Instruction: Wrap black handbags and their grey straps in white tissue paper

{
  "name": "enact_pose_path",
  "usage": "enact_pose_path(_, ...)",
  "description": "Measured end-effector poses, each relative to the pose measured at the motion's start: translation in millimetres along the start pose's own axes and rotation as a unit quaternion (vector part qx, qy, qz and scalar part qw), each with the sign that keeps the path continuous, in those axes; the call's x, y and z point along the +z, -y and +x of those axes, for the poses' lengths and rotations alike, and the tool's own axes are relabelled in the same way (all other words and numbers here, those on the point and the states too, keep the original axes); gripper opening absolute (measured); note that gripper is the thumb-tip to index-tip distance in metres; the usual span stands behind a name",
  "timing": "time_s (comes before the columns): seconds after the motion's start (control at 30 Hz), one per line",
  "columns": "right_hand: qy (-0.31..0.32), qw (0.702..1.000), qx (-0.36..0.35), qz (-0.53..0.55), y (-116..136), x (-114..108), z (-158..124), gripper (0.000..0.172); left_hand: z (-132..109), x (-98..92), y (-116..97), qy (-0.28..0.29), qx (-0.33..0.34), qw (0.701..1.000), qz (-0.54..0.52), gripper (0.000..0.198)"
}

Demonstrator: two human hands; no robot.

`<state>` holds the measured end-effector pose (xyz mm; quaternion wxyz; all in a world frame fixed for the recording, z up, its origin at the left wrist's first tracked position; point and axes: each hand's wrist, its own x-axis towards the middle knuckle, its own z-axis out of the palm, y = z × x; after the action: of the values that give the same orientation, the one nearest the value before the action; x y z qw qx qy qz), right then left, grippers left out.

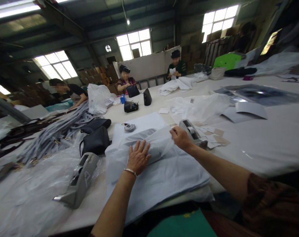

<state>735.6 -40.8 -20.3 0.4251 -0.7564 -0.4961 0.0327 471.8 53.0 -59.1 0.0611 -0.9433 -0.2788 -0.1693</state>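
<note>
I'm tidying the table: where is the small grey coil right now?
In the head view, the small grey coil lies just left of centre on the white sheet, beyond the left hand and right of the nearest black bag.

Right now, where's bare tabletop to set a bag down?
Widest: table right of the loose cards, nearer than the grey sheets. Smaller: between the upright black bag and white plastic. Crowded: left of the left hand, with straps and a tape dispenser.
</note>
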Motion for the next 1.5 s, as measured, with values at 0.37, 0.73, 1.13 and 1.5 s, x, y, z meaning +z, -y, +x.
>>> enact_pose_path(0.37,-0.041,0.985,0.032,-0.167,-45,23,-22,0.024,8,-3.0,4,0.013,0.005,1.000,-0.008,0.051)
enact_pose_path(0.73,-0.108,0.933,-0.336,-0.066,45,21,-33,0.030,7,-1.0,0,0.030,-0.013,0.999,-0.009,0.052)
enact_pose_path(1.13,0.182,0.922,-0.272,-0.208,35,109,-26,0.061,-21,-4.0,50,0.067,-0.084,0.994,-0.008,0.058)
enact_pose_path(1.5,0.182,0.923,-0.260,-0.217,40,108,-28,0.063,-45,-63.3,78,-0.050,-0.271,0.957,0.091,0.042)
